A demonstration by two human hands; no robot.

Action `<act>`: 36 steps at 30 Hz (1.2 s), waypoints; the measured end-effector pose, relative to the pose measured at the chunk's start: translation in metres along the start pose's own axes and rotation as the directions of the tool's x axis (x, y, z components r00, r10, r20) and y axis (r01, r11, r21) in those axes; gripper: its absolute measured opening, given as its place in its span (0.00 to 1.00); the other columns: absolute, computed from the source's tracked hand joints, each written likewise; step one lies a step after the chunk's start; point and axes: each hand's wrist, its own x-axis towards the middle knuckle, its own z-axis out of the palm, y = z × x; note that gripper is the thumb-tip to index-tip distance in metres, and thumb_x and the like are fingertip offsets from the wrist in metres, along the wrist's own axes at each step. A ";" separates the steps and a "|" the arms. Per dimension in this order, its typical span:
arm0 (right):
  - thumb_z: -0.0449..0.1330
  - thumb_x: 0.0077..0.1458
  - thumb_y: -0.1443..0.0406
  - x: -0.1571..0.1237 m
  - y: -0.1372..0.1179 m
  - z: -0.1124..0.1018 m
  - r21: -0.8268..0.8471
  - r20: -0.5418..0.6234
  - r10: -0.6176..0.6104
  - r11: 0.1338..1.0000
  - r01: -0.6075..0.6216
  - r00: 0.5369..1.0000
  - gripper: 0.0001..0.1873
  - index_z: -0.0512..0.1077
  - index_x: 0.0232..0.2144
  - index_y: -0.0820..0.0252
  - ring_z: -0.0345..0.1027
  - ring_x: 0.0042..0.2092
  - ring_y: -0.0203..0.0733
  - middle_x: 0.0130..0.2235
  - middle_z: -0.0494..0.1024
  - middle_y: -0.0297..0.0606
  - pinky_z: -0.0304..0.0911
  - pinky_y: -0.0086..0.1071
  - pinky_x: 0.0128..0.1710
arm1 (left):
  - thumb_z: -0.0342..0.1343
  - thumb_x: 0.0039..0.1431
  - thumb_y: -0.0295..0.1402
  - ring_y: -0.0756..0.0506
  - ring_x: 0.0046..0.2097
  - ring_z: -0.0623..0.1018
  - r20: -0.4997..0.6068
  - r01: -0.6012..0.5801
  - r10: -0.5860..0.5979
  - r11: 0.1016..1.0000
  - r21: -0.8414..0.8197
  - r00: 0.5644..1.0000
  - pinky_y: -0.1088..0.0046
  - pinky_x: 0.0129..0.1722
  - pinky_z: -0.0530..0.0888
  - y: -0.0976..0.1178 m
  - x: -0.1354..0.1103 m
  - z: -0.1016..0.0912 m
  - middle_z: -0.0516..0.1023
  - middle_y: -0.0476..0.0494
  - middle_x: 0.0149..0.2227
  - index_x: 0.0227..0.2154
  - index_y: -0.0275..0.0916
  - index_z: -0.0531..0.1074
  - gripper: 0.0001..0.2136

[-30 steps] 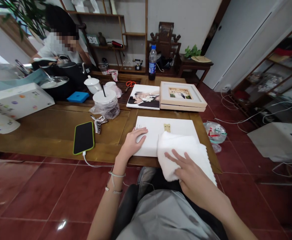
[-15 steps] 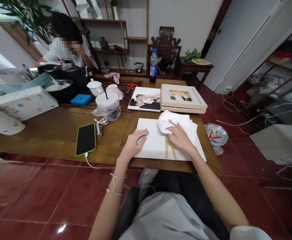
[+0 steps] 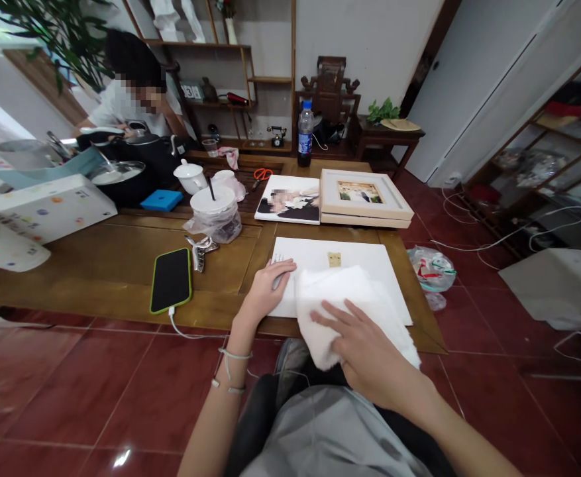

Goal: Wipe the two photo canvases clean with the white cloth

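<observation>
A flat white board [image 3: 364, 252] with small print at its upper left and a small gold patch lies at the table's near edge. My left hand [image 3: 269, 283] rests flat on the board's left side, fingers stretched out. My right hand [image 3: 357, 338] has hold of a folded white cloth [image 3: 337, 288], its fingers spread over the top; the thumb is mostly hidden. This cloth covers the lower middle of the board and reaches past the table edge toward my lap.
Behind the board lie a photo print [image 3: 290, 199] and stacked picture frames [image 3: 364, 195]. A bottle [image 3: 305, 136] stands farther back. To the left are a phone [image 3: 171, 279] on a cable, a bagged cup [image 3: 214, 205] and orange scissors [image 3: 262, 175]. A person [image 3: 136, 99] sits across the table.
My right hand has drawn the cloth toward me, from the board's upper part down over its near edge. The gold patch now shows above the cloth. My left hand has stayed in place.
</observation>
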 end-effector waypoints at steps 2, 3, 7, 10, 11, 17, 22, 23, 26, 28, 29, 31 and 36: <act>0.48 0.39 0.79 -0.010 0.002 -0.007 0.071 0.033 -0.029 0.997 0.027 0.999 0.19 0.74 0.28 0.58 0.45 0.64 0.44 0.60 0.63 0.32 0.39 0.49 0.64 | 0.48 0.59 0.26 0.43 0.52 0.74 0.000 -0.006 0.006 1.000 -0.003 1.000 0.56 0.59 0.61 0.000 0.000 0.000 0.79 0.43 0.45 0.41 0.41 0.75 0.12; 0.47 0.38 0.79 -0.011 0.006 -0.011 0.103 0.037 -0.031 0.994 0.027 0.999 0.20 0.73 0.28 0.57 0.47 0.64 0.41 0.59 0.64 0.31 0.41 0.47 0.64 | 0.48 0.59 0.26 0.43 0.52 0.74 0.000 -0.008 0.008 1.000 -0.005 1.000 0.56 0.59 0.61 0.000 0.000 0.000 0.78 0.43 0.45 0.41 0.41 0.75 0.13; 0.46 0.39 0.78 0.004 0.032 -0.018 0.146 -0.005 0.039 0.989 -0.038 0.999 0.23 0.74 0.34 0.58 0.51 0.62 0.39 0.58 0.66 0.37 0.44 0.43 0.63 | 0.47 0.59 0.26 0.43 0.51 0.74 0.003 -0.011 0.011 1.000 -0.009 1.000 0.56 0.59 0.60 -0.001 0.000 0.000 0.78 0.43 0.45 0.41 0.41 0.75 0.13; 0.47 0.41 0.77 0.032 0.057 -0.013 0.109 -0.101 0.143 0.985 -0.132 0.985 0.25 0.73 0.41 0.61 0.49 0.63 0.41 0.60 0.62 0.42 0.42 0.44 0.64 | 0.47 0.60 0.26 0.44 0.52 0.74 -0.003 -0.009 0.009 1.000 -0.014 1.000 0.56 0.59 0.60 -0.002 0.000 0.000 0.78 0.43 0.45 0.41 0.41 0.75 0.13; 0.47 0.42 0.77 0.043 0.064 -0.011 0.097 -0.138 0.180 0.981 -0.168 0.974 0.25 0.73 0.42 0.62 0.48 0.63 0.41 0.61 0.61 0.43 0.41 0.45 0.64 | 0.47 0.60 0.26 0.44 0.52 0.74 -0.005 -0.009 0.009 1.000 -0.016 1.000 0.56 0.59 0.60 -0.003 0.000 0.001 0.78 0.43 0.45 0.40 0.41 0.75 0.13; 0.49 0.47 0.75 0.096 0.074 0.003 -0.076 -0.310 0.294 0.940 -0.332 0.904 0.25 0.71 0.48 0.63 0.43 0.65 0.49 0.60 0.62 0.44 0.38 0.51 0.62 | 0.46 0.61 0.26 0.44 0.52 0.74 -0.005 -0.016 0.016 1.000 -0.010 1.000 0.58 0.59 0.61 -0.005 0.000 0.001 0.78 0.43 0.46 0.41 0.40 0.74 0.13; 0.52 0.50 0.72 0.098 0.033 0.022 -0.202 -0.299 0.259 0.924 -0.326 0.919 0.18 0.75 0.41 0.64 0.44 0.63 0.59 0.61 0.61 0.47 0.38 0.58 0.60 | 0.43 0.63 0.28 0.44 0.55 0.70 -0.048 -0.039 0.039 0.999 0.002 0.998 0.62 0.57 0.65 0.000 0.001 -0.002 0.73 0.39 0.52 0.48 0.38 0.70 0.15; 0.51 0.50 0.72 0.093 0.022 0.026 -0.202 -0.280 0.228 0.936 -0.290 0.932 0.17 0.76 0.40 0.64 0.44 0.63 0.60 0.61 0.61 0.47 0.37 0.58 0.60 | 0.43 0.63 0.29 0.44 0.56 0.69 -0.057 -0.039 0.039 0.999 0.007 0.998 0.62 0.58 0.65 0.000 0.001 -0.003 0.71 0.39 0.53 0.49 0.37 0.69 0.15; 0.50 0.51 0.74 0.069 -0.009 0.030 -0.155 -0.197 0.077 0.982 -0.109 0.977 0.16 0.76 0.37 0.63 0.43 0.64 0.57 0.61 0.60 0.44 0.36 0.55 0.62 | 0.42 0.64 0.30 0.44 0.58 0.68 -0.075 -0.022 0.023 1.000 0.017 0.997 0.62 0.59 0.63 0.002 0.001 -0.004 0.69 0.39 0.56 0.52 0.37 0.66 0.16; 0.50 0.49 0.74 0.051 -0.021 0.025 -0.063 -0.115 -0.009 0.998 0.002 0.993 0.16 0.76 0.34 0.62 0.43 0.64 0.53 0.61 0.61 0.41 0.37 0.53 0.63 | 0.42 0.64 0.30 0.44 0.57 0.68 -0.077 -0.015 0.016 1.000 0.012 0.997 0.62 0.59 0.64 0.003 0.000 -0.005 0.69 0.39 0.56 0.52 0.37 0.66 0.16; 0.50 0.47 0.75 0.041 -0.022 0.020 0.000 -0.073 -0.037 0.999 0.037 0.997 0.17 0.76 0.34 0.61 0.44 0.64 0.51 0.60 0.63 0.39 0.38 0.51 0.63 | 0.42 0.64 0.31 0.45 0.57 0.69 -0.076 -0.014 0.014 1.000 0.007 0.997 0.62 0.58 0.64 0.004 0.000 -0.004 0.70 0.39 0.55 0.52 0.37 0.67 0.16; 0.50 0.43 0.76 0.022 -0.016 0.007 0.132 0.003 -0.076 0.988 0.075 0.997 0.18 0.76 0.33 0.60 0.49 0.63 0.46 0.59 0.65 0.37 0.41 0.47 0.63 | 0.43 0.64 0.31 0.45 0.55 0.71 -0.061 -0.010 0.010 1.000 0.001 0.998 0.63 0.57 0.65 0.004 0.000 -0.004 0.73 0.40 0.52 0.49 0.37 0.69 0.15; 0.52 0.40 0.76 -0.023 0.031 -0.028 0.354 0.008 0.009 0.935 -0.011 1.000 0.20 0.75 0.35 0.59 0.65 0.53 0.45 0.48 0.76 0.39 0.63 0.37 0.50 | 0.49 0.60 0.30 0.43 0.51 0.74 -0.003 -0.021 0.021 1.000 0.009 1.000 0.58 0.57 0.64 0.003 0.000 -0.003 0.77 0.41 0.47 0.43 0.38 0.74 0.11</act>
